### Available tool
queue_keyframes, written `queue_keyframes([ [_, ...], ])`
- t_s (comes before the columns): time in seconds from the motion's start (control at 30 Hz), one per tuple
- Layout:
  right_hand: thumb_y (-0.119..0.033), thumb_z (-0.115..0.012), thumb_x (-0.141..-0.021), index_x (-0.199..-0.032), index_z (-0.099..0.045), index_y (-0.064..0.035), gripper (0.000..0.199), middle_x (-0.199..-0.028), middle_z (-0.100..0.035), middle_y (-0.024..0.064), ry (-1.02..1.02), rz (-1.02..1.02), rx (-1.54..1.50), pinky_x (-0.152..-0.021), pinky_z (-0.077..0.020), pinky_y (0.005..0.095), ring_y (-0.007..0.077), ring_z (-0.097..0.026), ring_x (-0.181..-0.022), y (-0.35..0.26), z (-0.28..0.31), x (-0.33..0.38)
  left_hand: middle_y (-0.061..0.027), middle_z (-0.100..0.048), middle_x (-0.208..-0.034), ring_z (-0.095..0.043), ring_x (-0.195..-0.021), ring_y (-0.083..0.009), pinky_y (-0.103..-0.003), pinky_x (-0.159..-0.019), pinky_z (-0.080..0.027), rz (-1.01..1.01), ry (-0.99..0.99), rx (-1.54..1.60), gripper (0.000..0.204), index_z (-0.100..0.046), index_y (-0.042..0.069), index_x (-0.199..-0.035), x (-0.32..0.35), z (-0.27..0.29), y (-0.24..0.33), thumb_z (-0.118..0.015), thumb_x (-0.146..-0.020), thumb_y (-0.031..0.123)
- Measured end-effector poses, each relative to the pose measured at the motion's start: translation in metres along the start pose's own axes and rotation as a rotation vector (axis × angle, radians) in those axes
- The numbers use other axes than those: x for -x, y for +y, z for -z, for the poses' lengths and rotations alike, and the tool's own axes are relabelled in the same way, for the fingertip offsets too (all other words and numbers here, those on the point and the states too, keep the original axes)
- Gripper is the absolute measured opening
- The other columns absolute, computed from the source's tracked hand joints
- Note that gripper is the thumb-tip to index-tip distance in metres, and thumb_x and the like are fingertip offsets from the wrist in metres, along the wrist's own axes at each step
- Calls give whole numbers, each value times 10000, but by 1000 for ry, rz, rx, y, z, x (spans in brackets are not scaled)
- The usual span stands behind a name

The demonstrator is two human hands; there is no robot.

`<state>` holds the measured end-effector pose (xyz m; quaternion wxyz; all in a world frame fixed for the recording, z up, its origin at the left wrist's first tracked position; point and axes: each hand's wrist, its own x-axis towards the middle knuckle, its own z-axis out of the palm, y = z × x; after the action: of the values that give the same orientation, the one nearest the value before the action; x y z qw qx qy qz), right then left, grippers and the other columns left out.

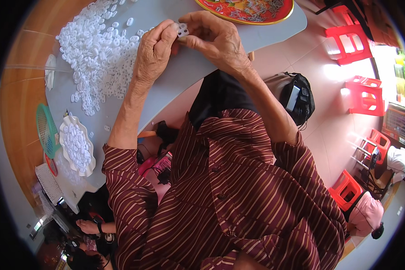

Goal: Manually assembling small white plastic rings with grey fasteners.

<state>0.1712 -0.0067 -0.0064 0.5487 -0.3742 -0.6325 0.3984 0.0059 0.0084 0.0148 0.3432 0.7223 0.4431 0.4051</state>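
Note:
A small white plastic piece with dark round holes (183, 30) is held up over the near edge of the table. My left hand (154, 53) is closed, its thumb and fingertips pinching the piece from the left. From the other side my right hand (217, 41) grips it, with the thumb below and the index finger above. The remaining right fingers curl behind, partly hidden. Left of my hands a large heap of small white plastic pieces (96, 54) spreads over the grey table (175, 76).
A red, gold-rimmed tray (252, 20) of small metal parts stands beyond my right hand. At the left are a scalloped white dish (91, 163) of white pieces and a green basket (47, 130). Red stools (348, 45) and a black bag (298, 100) are on the floor; other people sit nearby.

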Motion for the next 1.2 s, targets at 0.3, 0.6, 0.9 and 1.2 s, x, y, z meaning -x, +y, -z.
queue_keyframes([
  [0.3,-84,-756,-719,-981,-618,-26,302,-710,-594,20,18,30,176,-599,-484,238,89,-572,-643,-7,-6,2,-45,-531,-619,-482,-542,-106,-262,-513,-392,33,3,23,312,-589,-13,-922,6,0,-6,-507,-944,288],
  [0.6,-29,-693,-717,-909,-574,-11,226,-686,-606,116,28,93,220,-599,-487,309,227,-609,-633,-9,-7,2,-71,-505,-631,-459,-563,-138,-294,-539,-407,-51,45,-28,279,-554,-13,-981,11,-10,-10,-478,-958,254],
  [0.9,-44,-701,-731,-874,-561,-10,203,-675,-615,118,15,136,216,-575,-485,308,228,-619,-611,-6,-6,3,-60,-515,-677,-446,-609,-128,-279,-581,-413,4,-37,-1,301,-547,-13,-986,10,-5,-7,-463,-961,275],
  [1.2,-60,-703,-774,-890,-576,4,184,-723,-648,95,-33,74,243,-604,-502,270,151,-643,-670,-5,-4,5,-80,-551,-717,-484,-629,-149,-288,-605,-427,84,-93,39,341,-556,-24,-979,11,-1,-6,-429,-953,291],
])
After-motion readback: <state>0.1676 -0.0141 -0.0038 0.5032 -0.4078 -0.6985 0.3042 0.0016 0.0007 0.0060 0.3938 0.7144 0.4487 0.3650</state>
